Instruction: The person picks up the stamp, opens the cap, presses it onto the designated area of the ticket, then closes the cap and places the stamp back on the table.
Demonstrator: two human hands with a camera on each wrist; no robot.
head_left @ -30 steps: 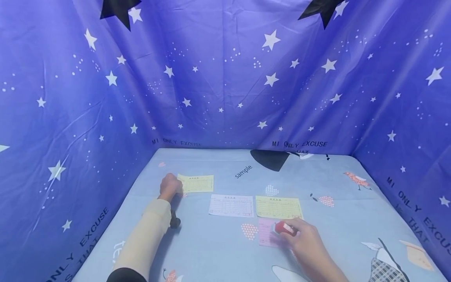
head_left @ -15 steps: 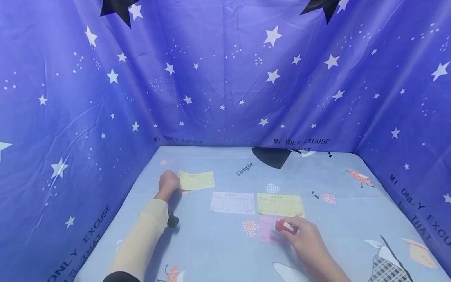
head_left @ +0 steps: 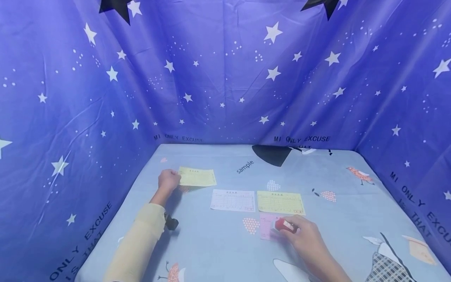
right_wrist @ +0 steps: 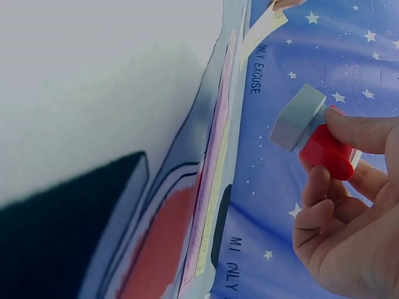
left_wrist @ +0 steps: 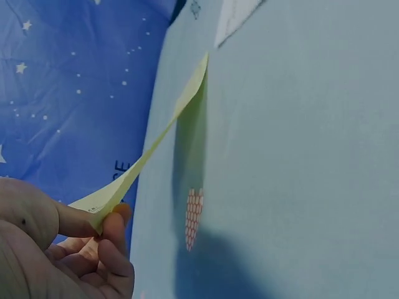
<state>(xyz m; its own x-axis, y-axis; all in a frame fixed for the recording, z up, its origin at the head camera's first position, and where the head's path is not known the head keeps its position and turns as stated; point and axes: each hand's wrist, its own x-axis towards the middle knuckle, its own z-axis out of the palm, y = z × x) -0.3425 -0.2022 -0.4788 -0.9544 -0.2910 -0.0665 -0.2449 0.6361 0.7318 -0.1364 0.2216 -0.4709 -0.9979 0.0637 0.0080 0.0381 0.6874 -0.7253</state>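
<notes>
My left hand (head_left: 168,181) pinches the left edge of a yellow printed form (head_left: 198,177) between thumb and fingers. In the left wrist view this form (left_wrist: 146,156) is bent and partly raised off the cloth, with a shadow beneath it. My right hand (head_left: 305,235) holds a rubber stamp (head_left: 285,225) with a red body. Its grey block-shaped end (right_wrist: 299,118) points away from the fingers, apart from the sheets. Below the stamp lies a pink form (head_left: 265,227), partly hidden by it and the hand. A white form (head_left: 232,200) and a second yellow form (head_left: 280,202) lie side by side.
A pale blue printed cloth (head_left: 211,243) covers the table. Blue starry curtains (head_left: 225,78) enclose its back and both sides. A small black device (head_left: 171,223) sits at my left wrist.
The left yellow form has come up off the cloth at its left edge and shifted slightly right, held by my left hand. My right hand keeps the stamp over the pink form.
</notes>
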